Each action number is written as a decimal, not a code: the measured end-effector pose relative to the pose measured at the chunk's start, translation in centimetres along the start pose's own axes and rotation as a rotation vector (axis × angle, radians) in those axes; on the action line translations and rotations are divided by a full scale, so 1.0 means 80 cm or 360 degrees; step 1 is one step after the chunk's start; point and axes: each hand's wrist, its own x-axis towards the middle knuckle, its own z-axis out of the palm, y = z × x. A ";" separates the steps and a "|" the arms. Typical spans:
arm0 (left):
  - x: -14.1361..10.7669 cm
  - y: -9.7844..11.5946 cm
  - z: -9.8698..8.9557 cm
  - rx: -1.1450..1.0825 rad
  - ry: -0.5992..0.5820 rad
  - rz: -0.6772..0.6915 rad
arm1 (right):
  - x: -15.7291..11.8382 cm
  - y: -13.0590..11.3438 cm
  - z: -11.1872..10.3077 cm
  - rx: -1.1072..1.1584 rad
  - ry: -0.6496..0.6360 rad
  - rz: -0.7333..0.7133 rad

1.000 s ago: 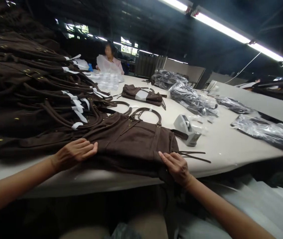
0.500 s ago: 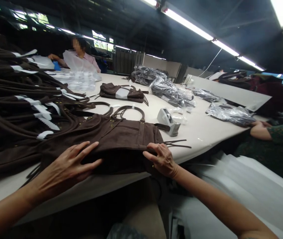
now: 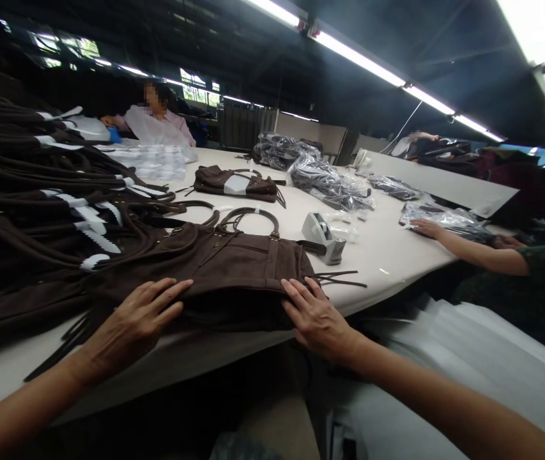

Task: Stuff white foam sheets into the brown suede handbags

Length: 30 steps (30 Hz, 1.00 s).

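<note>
A dark brown handbag (image 3: 234,262) lies flat at the near edge of the table, its looped handles pointing away from me. My left hand (image 3: 140,319) rests on the bag's near left part, fingers stretched out. Across the near right corner lie the extended fingers of my right hand (image 3: 317,319); its thumb is hidden. Both hands press on the bag from above without gripping it. Thin dark cords stick out past its right end. Just beyond that end stands a grey tape dispenser (image 3: 324,237).
Brown bags with white-wrapped handles are piled on the left (image 3: 61,185). Another brown bag (image 3: 236,184) with a white band lies farther back, near plastic-wrapped bags (image 3: 327,179). A co-worker's hand (image 3: 428,228) touches a wrapped bag at right. White sheets (image 3: 468,370) hang below. Another person sits behind.
My right hand's curled fingers have straightened and now lie over the bag's corner. My left hand's fingers have drawn closer together. The co-worker's arm at right has reached onto the wrapped bag.
</note>
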 end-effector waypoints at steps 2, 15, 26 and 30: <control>0.010 -0.014 -0.010 -0.0130 0.0051 -0.0066 | 0.003 0.021 -0.008 0.0119 0.0067 -0.0117; -0.036 0.017 -0.004 -0.0134 0.0040 -0.0046 | -0.024 0.015 0.029 0.0827 0.0444 0.0142; 0.075 -0.010 -0.021 0.0274 0.0266 -0.0035 | 0.064 0.051 -0.019 0.0009 -0.0077 0.0657; 0.075 0.007 0.014 0.0445 0.0407 0.0039 | 0.064 0.077 -0.004 -0.0148 0.0006 0.0702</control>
